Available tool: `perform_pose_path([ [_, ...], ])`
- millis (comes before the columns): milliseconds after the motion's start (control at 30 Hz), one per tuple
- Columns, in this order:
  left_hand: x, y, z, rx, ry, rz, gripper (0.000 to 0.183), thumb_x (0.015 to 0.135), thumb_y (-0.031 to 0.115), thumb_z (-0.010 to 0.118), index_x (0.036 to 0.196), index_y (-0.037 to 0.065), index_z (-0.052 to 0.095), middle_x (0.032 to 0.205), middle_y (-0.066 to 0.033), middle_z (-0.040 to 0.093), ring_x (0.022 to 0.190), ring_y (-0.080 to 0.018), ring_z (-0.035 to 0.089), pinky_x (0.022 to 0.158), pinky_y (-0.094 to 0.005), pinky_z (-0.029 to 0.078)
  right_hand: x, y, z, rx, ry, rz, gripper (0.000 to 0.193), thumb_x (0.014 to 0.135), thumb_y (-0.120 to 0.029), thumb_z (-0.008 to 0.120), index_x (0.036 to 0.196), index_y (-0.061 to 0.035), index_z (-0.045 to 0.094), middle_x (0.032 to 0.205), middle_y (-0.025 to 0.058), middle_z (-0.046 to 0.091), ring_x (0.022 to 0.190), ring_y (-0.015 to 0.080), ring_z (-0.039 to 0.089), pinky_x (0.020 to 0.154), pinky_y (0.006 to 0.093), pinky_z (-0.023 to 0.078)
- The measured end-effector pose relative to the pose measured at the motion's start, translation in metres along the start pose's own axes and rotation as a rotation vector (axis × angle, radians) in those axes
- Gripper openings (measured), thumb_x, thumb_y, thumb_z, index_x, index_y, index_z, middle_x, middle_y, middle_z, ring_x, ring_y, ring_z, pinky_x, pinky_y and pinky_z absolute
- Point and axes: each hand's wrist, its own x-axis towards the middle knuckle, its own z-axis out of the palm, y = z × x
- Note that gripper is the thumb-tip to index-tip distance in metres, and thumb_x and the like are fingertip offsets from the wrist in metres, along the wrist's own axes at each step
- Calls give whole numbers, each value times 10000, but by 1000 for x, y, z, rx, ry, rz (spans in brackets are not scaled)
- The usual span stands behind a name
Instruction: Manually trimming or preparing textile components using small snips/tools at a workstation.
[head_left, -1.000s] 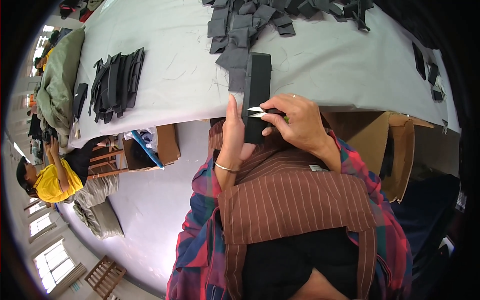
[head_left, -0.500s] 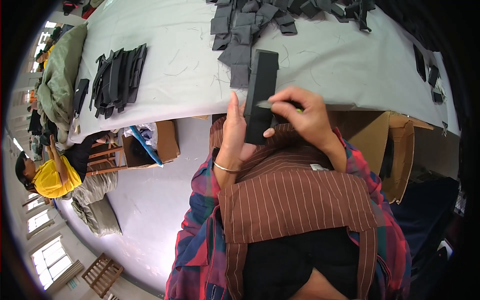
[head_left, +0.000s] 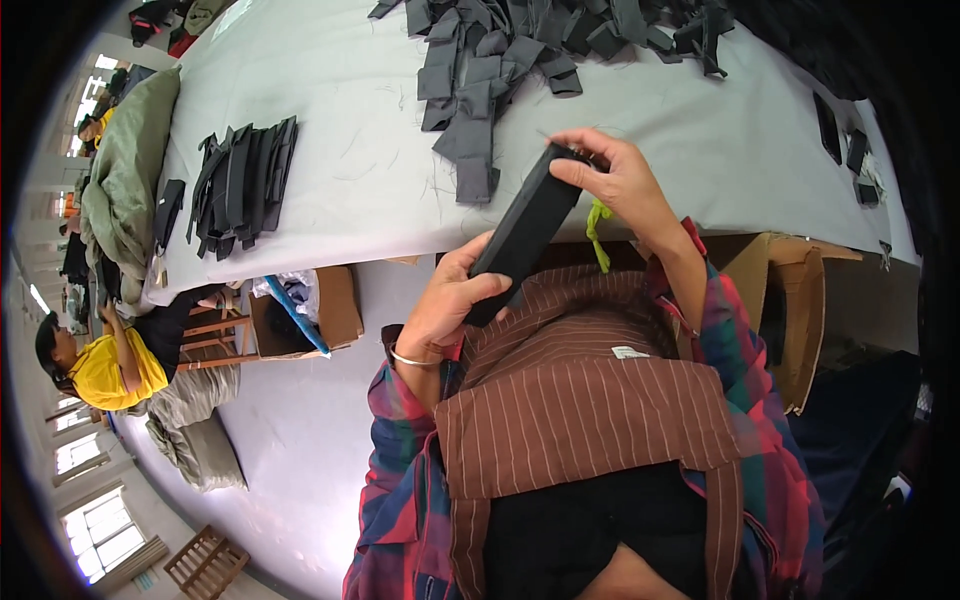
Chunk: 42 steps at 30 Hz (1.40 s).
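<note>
I hold a long black fabric strip [head_left: 522,235] slanted between both hands, just in front of the white table's edge [head_left: 400,235]. My left hand [head_left: 445,305] grips its lower end, a bangle on that wrist. My right hand [head_left: 615,180] pinches its upper end at the table edge. A green cord [head_left: 598,228] hangs below my right hand. A heap of grey and black fabric pieces [head_left: 500,60] lies on the table beyond my hands.
A neat stack of black strips [head_left: 240,185] lies at the table's left. An open cardboard box [head_left: 305,310] stands on the floor left, another box [head_left: 790,300] at right. A person in a yellow shirt [head_left: 95,360] sits far left beside green cloth [head_left: 120,190].
The strip has tilted from upright to a slant. My right hand has moved up to its top end; the small metal tool it held a second ago is out of sight.
</note>
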Motion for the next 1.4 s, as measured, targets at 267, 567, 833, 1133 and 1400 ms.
perform_pose_path([
  [267,27,30,-43,-913,-153,513,688,879,381,591,1426,79,303,1349,-177,434,1205,-287,471,917,-431,472,0,-20,16,760,147,438,142,839,-171,699,874,-104,579,692,-66,489,493,-1,333,432,178,253],
  [567,50,24,11,-343,-30,428,626,892,81,507,1442,35,211,1352,-167,452,1217,-269,492,1033,-391,387,-16,-29,54,804,8,508,120,867,-146,659,896,-84,561,606,-93,407,453,9,280,433,191,220],
  [833,42,34,1,-224,-79,398,828,814,76,643,1476,65,145,1352,-160,433,1169,-246,510,997,-334,412,-5,-28,49,821,-32,511,153,859,-195,676,895,-71,593,651,-61,505,473,-9,315,413,187,220],
  [1133,51,42,-10,-225,115,416,516,912,134,539,1374,4,349,962,-130,583,867,-246,610,791,-383,516,11,-18,40,149,-14,153,133,898,-160,618,870,-31,631,651,-11,554,593,37,442,528,217,352],
  [1400,52,53,1,-399,24,382,451,884,86,584,1295,-2,419,851,-119,561,680,-224,597,612,-338,531,34,-50,30,-337,182,-316,179,811,-206,683,974,-133,662,810,16,648,711,157,575,636,290,375],
])
